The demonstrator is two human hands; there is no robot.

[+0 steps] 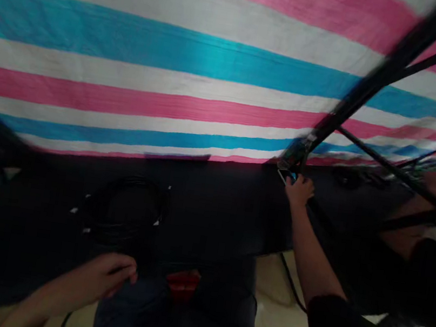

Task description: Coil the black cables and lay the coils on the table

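We are gripping a small device (286, 175) at the foot of the black pole (377, 83) with our right hand (299, 191), seemingly steadying it. Our left hand (107, 275) is hovering open near the coiled cable (124, 215).

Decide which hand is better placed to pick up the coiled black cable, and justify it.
Probably the left hand: it is open and nearest the coiled black cable, while the right hand is far off, at a small device by the black pole.

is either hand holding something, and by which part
The right hand seems closed on the lower end of the slanted black pole; blur hides the grip. The left hand holds nothing.
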